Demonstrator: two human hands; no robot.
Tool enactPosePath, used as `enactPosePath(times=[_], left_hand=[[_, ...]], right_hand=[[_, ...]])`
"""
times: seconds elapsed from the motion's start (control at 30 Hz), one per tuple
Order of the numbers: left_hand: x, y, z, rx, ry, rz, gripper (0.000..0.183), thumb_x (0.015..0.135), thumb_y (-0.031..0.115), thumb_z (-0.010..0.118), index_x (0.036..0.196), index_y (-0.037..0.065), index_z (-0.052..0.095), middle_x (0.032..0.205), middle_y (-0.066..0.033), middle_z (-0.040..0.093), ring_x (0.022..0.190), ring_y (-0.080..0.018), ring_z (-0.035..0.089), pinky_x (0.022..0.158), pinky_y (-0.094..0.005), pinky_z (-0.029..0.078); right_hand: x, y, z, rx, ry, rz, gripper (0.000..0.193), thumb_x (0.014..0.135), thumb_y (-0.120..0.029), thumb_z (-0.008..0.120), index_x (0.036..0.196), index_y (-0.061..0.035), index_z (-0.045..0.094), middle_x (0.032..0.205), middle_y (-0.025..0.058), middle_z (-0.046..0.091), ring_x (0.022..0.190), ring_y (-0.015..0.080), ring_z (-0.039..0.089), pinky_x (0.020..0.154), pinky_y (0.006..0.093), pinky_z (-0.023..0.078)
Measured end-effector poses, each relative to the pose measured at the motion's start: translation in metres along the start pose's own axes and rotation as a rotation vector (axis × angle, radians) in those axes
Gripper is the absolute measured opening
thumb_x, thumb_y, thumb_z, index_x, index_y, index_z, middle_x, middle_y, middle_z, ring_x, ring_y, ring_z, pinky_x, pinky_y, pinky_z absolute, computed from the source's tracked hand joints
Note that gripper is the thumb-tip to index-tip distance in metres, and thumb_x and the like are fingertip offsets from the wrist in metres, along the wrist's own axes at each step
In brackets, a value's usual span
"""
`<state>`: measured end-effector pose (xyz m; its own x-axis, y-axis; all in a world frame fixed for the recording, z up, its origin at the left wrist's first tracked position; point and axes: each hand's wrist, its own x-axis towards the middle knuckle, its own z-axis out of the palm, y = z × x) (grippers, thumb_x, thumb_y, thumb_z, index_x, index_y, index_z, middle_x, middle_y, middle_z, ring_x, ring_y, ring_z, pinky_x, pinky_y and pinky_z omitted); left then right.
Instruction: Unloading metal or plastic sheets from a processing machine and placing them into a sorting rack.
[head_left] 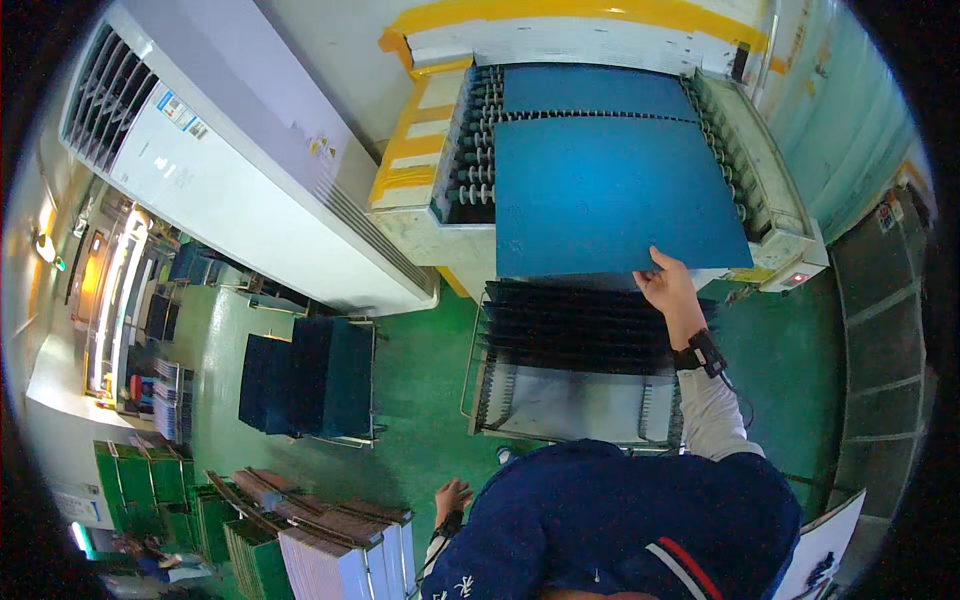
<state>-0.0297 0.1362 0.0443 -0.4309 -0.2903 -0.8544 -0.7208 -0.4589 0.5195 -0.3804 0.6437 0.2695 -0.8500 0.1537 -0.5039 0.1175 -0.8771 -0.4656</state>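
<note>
Left hand (453, 498): low beside the body, loosely curled, nothing visible in it; right hand (668, 287) pinches, thumb on top, the near edge of a blue panel (615, 195), which lies over rollers (478, 193) and probably fares best gripped lightly, square to them. Metal rack (575, 406), below, holds dark panels (580, 330) in a row. Roller machine (768, 175), beyond, bears that panel and, farther in, another blue sheet (600, 90).

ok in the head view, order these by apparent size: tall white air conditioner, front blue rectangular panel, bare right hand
Largest to smallest, as they look:
1. Tall white air conditioner
2. Front blue rectangular panel
3. Bare right hand
</note>
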Motion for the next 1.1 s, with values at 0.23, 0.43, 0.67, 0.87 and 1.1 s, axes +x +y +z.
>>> enactPosePath(times=[0.23, 0.43, 0.67, 0.87, 1.1], left_hand=[[-0.005, 0.010, 0.014, 0.064, 0.017, -0.020, 0.042, 0.083, 0.020, 0.057, 0.116, -0.003, 0.045, 0.097, -0.0191, 0.058, 0.069, -0.0298, 0.062, 0.046, -0.0316, 0.050], [0.002, 0.004, 0.009, 0.044, 0.002, -0.043, 0.043, 0.084, 0.020, 0.056, 0.117, -0.004, 0.043, 0.098, -0.0188, 0.058, 0.071, -0.0308, 0.062, 0.047, -0.0323, 0.050], [-0.002, 0.001, 0.009, 0.023, 0.000, -0.010, 0.043, 0.084, 0.019, 0.055, 0.118, -0.004, 0.042, 0.099, -0.0194, 0.059, 0.073, -0.0311, 0.062, 0.049, -0.0336, 0.050], [-0.006, -0.004, 0.003, -0.043, -0.047, 0.021, 0.040, 0.084, 0.019, 0.054, 0.115, -0.003, 0.043, 0.098, -0.0187, 0.059, 0.073, -0.0296, 0.062, 0.050, -0.0339, 0.050], [0.007, -0.012, -0.013, 0.455, -0.143, 0.410, 0.032, 0.083, 0.022, 0.054, 0.104, -0.001, 0.050, 0.093, -0.0151, 0.061, 0.072, -0.0255, 0.061, 0.052, -0.0307, 0.048]], right_hand=[[0.014, -0.007, 0.000, -0.199, -0.024, 0.072, 0.026, 0.077, -0.019, 0.067, 0.086, -0.0067, 0.046, 0.080, 0.0095, 0.050, 0.072, 0.0230, 0.053, 0.063, 0.0328, 0.048], [0.017, -0.006, 0.004, -0.232, -0.008, 0.056, 0.024, 0.077, -0.020, 0.067, 0.083, -0.0067, 0.048, 0.076, 0.0090, 0.050, 0.072, 0.0229, 0.052, 0.061, 0.0331, 0.046], [0.026, -0.006, 0.005, -0.229, 0.018, 0.044, 0.023, 0.076, -0.021, 0.068, 0.082, -0.0080, 0.050, 0.073, 0.0082, 0.051, 0.070, 0.0219, 0.051, 0.062, 0.0324, 0.045], [0.029, -0.008, 0.006, -0.266, -0.023, 0.042, 0.023, 0.077, -0.022, 0.067, 0.082, -0.0077, 0.049, 0.076, 0.0090, 0.053, 0.070, 0.0215, 0.053, 0.061, 0.0323, 0.045], [0.007, 0.003, 0.013, -0.515, -0.071, 0.034, 0.022, 0.082, -0.028, 0.060, 0.085, -0.0068, 0.056, 0.077, 0.0067, 0.059, 0.069, 0.0175, 0.057, 0.062, 0.0281, 0.047]])
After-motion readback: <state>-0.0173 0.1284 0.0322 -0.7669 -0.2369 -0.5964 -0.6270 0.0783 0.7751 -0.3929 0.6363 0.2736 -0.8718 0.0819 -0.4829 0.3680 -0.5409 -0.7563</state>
